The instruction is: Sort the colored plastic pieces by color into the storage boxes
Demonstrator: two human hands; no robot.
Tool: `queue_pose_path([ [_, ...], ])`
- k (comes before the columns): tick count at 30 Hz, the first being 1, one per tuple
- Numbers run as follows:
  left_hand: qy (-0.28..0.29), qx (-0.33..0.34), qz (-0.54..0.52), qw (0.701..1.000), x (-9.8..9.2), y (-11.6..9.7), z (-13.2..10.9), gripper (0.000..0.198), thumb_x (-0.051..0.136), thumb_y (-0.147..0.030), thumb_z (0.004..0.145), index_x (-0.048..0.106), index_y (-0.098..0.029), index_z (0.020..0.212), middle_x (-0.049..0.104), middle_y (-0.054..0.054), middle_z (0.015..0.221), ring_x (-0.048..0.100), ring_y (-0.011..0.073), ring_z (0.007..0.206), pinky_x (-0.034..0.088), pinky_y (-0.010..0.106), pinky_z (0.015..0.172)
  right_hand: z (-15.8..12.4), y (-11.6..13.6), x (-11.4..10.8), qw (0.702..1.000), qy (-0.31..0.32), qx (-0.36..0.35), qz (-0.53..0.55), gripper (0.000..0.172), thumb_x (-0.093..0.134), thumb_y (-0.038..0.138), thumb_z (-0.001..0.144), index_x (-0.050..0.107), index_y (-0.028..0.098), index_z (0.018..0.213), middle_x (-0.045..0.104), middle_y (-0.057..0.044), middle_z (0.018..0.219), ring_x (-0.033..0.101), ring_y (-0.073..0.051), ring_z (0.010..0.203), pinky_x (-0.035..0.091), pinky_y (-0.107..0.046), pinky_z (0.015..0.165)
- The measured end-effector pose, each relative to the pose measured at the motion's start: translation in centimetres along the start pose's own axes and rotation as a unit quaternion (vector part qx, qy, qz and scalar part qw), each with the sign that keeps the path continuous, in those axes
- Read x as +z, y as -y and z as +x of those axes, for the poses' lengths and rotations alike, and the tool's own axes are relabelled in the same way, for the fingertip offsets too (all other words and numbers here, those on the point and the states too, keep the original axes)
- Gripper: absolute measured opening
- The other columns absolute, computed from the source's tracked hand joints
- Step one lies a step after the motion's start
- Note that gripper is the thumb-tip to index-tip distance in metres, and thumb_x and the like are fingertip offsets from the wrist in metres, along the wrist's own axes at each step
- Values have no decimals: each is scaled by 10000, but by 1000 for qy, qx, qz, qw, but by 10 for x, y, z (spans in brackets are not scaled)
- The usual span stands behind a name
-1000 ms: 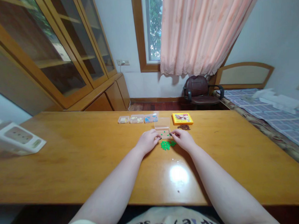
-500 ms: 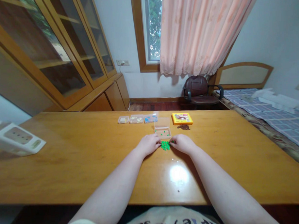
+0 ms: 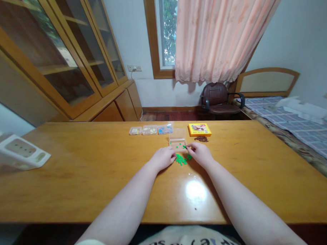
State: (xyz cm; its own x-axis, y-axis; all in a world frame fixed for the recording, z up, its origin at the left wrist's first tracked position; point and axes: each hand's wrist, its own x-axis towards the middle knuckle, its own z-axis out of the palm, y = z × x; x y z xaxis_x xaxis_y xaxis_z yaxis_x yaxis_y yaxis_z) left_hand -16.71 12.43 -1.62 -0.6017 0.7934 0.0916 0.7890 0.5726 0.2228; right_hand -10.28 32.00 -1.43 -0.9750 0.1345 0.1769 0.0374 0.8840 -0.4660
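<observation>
A loose pile of small green pieces lies on the wooden table between my hands. My left hand rests at the pile's left edge with its fingers curled together; whether anything is between the fingertips is hidden. My right hand pinches a small green piece over the right part of an open clear plastic box. Several green pieces lie scattered inside that box, and its lid stands raised at the back. A few more green pieces sit below my right fingers.
Three clear boxes, holding pale yellow pieces, cream pieces and blue pieces, stand along the table's far side. A yellow packaging box lies behind brown pieces. At the left is a white device.
My right hand has moved forward and left, from the pile's right side to the box, with a green piece. The green pile is more spread out. My left hand has hardly moved.
</observation>
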Motion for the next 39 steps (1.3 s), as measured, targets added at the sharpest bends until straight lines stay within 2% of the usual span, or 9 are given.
queue_pose_path([
  [4, -8, 1, -1, 1000, -1, -1, -1, 146, 521, -261, 830, 650, -196, 808, 628, 38, 864, 592, 162, 766, 461, 258, 691, 5, -4, 2, 999, -5, 18, 42, 304, 486, 357, 862, 676, 202, 1042, 687, -30, 765, 583, -139, 649, 388, -224, 594],
  [7, -23, 6, -10, 1000, -3, -1, -1, 133, 529, -251, 824, 648, -194, 816, 628, 37, 869, 590, 158, 770, 457, 253, 693, 6, -7, -4, 1000, 18, 4, 14, 260, 493, 346, 855, 696, 212, 947, 681, -21, 753, 580, -136, 662, 363, -220, 580],
  [10, -68, -12, -18, 997, -5, 1, 3, 138, 531, -241, 829, 657, -201, 865, 626, 39, 883, 590, 161, 818, 455, 259, 742, 4, -9, -12, 998, 48, -13, -33, 281, 479, 377, 863, 700, 212, 808, 677, -23, 727, 569, -131, 638, 330, -224, 547],
  [13, -123, -56, -19, 991, -3, 4, 9, 201, 486, -267, 874, 670, -196, 914, 623, 55, 905, 589, 166, 841, 454, 275, 784, 1, -7, -14, 995, 70, 0, -73, 295, 486, 414, 858, 702, 223, 793, 684, -31, 720, 577, -141, 628, 327, -230, 536],
  [15, -136, -69, -20, 988, -1, 6, 11, 233, 464, -275, 894, 674, -200, 960, 620, 61, 932, 588, 164, 849, 454, 278, 798, 0, -4, -12, 992, 79, 11, -98, 282, 504, 419, 848, 710, 229, 809, 697, -42, 745, 602, -158, 657, 349, -234, 551],
  [19, -113, -41, -8, 993, -2, 6, 7, 235, 464, -276, 898, 670, -228, 999, 610, 53, 930, 578, 162, 867, 448, 271, 790, -2, 2, -6, 987, 94, 13, -130, 276, 501, 398, 853, 723, 235, 874, 716, -72, 819, 642, -190, 736, 410, -249, 617],
  [24, -52, 8, 17, 998, -3, 2, 1, 190, 515, -306, 872, 678, -256, 956, 606, 38, 944, 581, 169, 849, 443, 272, 761, -2, 10, 2, 980, 103, 18, -166, 301, 446, 326, 873, 726, 224, 916, 717, -106, 878, 656, -214, 801, 444, -267, 672],
  [29, -9, 4, 21, 1000, 1, 3, 3, 200, 524, -320, 866, 691, -269, 962, 596, 44, 935, 589, 172, 829, 448, 276, 744, -2, 15, 2, 975, 107, 19, -192, 288, 443, 254, 859, 718, 188, 919, 711, -124, 878, 657, -219, 815, 449, -265, 699],
  [39, -6, -7, 14, 1000, 0, 2, 3, 148, 550, -307, 852, 678, -234, 850, 601, 39, 918, 594, 171, 820, 455, 266, 719, -2, 10, -3, 976, 102, 0, -191, 280, 439, 234, 853, 714, 186, 858, 710, -118, 855, 652, -219, 784, 434, -273, 689],
])
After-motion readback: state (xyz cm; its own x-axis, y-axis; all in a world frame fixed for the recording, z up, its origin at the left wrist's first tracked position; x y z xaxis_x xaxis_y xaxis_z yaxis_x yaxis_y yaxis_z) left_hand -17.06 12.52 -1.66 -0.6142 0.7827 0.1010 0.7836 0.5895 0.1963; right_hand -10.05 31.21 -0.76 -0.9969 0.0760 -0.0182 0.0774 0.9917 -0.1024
